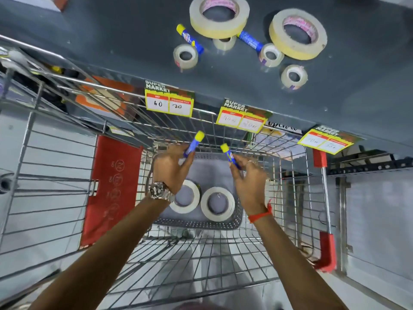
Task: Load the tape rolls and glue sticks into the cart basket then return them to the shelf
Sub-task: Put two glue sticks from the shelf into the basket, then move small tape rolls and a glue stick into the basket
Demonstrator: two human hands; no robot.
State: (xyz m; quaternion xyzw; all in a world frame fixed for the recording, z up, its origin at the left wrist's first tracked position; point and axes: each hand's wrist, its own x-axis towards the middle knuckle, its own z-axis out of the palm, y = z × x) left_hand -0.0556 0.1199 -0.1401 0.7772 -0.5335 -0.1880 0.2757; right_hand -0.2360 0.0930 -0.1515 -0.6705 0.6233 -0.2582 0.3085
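- While both hands hover over the cart basket (225,223), left hand (171,167) grips one glue stick (194,144), right hand (248,175) another (229,155).
- Likely next: carry both far, onto the shelf (134,41).

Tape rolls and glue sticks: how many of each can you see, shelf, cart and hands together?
Wide cream tape rolls: 4, shelf, grey basket
Small clear tape rolls: 4
Blue yellow-capped glue sticks: 4
Total: 12

A dark grey shelf (111,30) fills the upper view, three yellow supermarket price tags (169,103) clipped along its front edge. Below lies pale, glossy floor (55,148). At right stands slotted dark metal racking (366,164) with a pale panel (377,209) beneath.
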